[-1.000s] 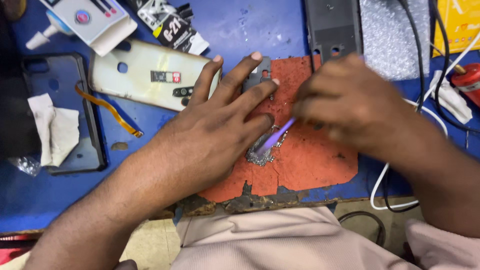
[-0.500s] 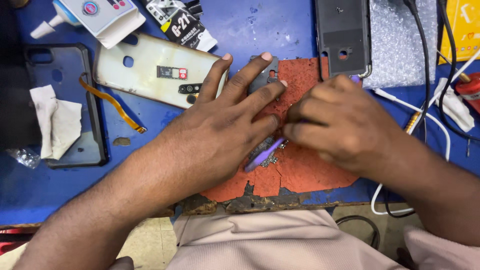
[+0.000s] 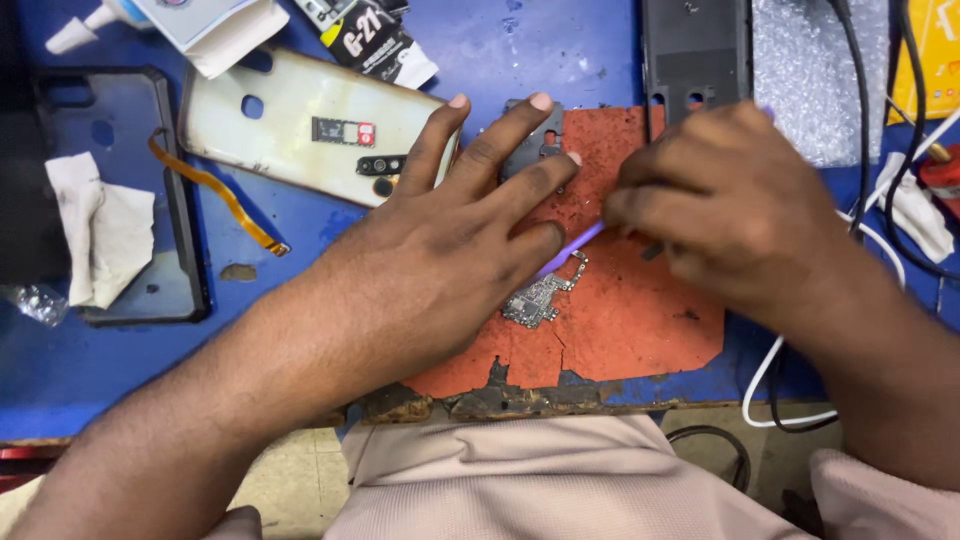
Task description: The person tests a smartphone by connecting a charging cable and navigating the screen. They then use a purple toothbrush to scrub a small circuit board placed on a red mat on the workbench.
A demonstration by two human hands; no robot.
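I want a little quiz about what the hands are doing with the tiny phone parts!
1. True or false: the left hand presses flat on the small circuit board lying on the red mat.
2. What colour is the thin tool pinched in the right hand?
A. purple
B. green
C. black
3. Fill in: the pale phone back cover lies to the ____ of the red mat in the picture.

Key
1. True
2. A
3. left
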